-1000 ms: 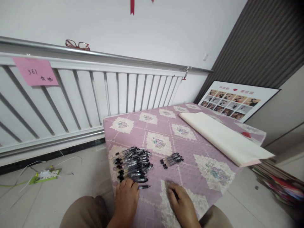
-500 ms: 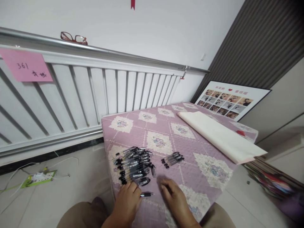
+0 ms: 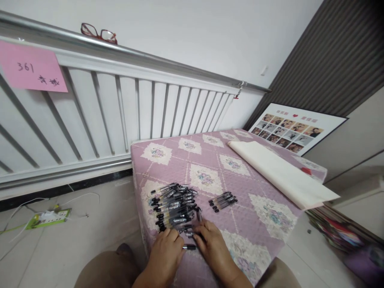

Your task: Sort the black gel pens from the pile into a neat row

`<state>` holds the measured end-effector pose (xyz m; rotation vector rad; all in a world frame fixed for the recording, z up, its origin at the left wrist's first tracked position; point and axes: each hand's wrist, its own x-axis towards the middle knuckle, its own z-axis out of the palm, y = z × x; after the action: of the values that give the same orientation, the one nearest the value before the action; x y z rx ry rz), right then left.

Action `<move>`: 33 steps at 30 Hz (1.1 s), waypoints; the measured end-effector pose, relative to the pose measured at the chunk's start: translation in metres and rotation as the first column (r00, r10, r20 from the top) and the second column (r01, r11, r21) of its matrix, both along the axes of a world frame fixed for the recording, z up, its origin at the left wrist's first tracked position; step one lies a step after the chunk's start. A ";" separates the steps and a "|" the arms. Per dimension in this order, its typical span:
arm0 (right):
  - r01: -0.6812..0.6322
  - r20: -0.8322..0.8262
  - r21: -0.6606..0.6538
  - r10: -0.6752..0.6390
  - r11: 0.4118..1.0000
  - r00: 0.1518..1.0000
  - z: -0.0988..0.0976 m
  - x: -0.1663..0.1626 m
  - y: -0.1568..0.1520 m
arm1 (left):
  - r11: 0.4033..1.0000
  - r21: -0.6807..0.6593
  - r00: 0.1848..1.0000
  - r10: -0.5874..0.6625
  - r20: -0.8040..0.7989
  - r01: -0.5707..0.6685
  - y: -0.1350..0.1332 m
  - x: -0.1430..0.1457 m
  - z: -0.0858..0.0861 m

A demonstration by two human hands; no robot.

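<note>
Black-capped clear plastic pens (image 3: 175,208) lay heaped, long axes left-to-right, on the purple quilted tabletop (image 3: 240,188), just beyond the left hand (image 3: 165,252) and right hand (image 3: 213,250), whose bent fingers (image 3: 201,235) touched the heap's near edge, any pinch impossible to tell, one loose pen (image 3: 190,247) between them.

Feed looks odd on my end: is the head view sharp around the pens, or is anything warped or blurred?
Head view: soft light, no glare; pen pile, left hand and right hand fairly sharp; radiator bars fan out from wide-angle distortion; colourful stack at lower right smeared.
</note>
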<state>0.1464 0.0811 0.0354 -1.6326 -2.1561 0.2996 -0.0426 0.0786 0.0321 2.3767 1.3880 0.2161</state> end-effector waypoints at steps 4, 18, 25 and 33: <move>0.016 0.040 -0.049 -0.014 0.999 0.999 0.011 -0.009 0.003 | 1.000 -0.010 1.000 -0.012 -0.016 0.012 0.001 0.001 0.003; 0.146 0.275 -0.184 -0.092 0.972 0.957 0.023 -0.044 0.014 | 1.000 0.005 0.999 0.011 0.030 -0.011 0.001 0.002 -0.003; 0.097 0.180 -0.150 -0.070 0.984 0.981 0.025 -0.040 0.014 | 1.000 0.027 0.999 0.010 0.038 -0.011 0.001 0.002 -0.004; 0.131 0.142 -0.105 -0.116 0.986 0.983 0.025 0.021 -0.011 | 1.000 0.002 1.000 -0.027 -0.003 0.027 -0.002 0.008 0.000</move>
<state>0.1676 0.0704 0.0607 -1.8926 -2.1579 0.2862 -0.0345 0.0764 0.0316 2.3966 1.3569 0.2074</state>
